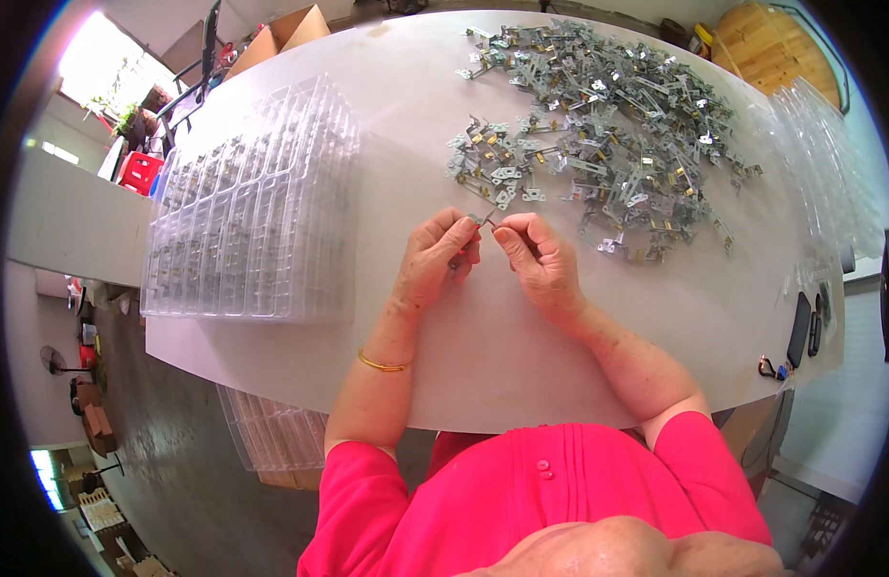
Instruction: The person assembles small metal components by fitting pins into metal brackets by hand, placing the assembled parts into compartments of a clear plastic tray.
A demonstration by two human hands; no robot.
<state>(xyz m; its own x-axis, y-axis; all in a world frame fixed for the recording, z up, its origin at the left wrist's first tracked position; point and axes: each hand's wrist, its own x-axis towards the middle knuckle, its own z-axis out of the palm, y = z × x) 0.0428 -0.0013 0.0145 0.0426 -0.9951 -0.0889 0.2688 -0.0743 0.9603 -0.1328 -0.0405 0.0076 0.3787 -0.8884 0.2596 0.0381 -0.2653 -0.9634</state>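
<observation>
My left hand [437, 255] and my right hand [542, 264] meet over the pale table, just in front of a heap of small metal brackets [627, 135]. Thumb and fingers of the left are closed on a small metal part [477, 220], mostly covered by the fingertips. The right pinches at the tip of a thin dark piece [491, 222] that reaches toward it; whether the two pieces are joined is too small to tell. A gold bangle [381, 363] circles my left wrist.
Clear plastic trays [252, 212] filled with metal parts are stacked on the left. More clear plastic trays [819, 173] stand along the right edge. Near them lie a long black object [798, 329] and a small tool with orange and blue colouring [771, 367]. Trays [276, 428] also sit below the table.
</observation>
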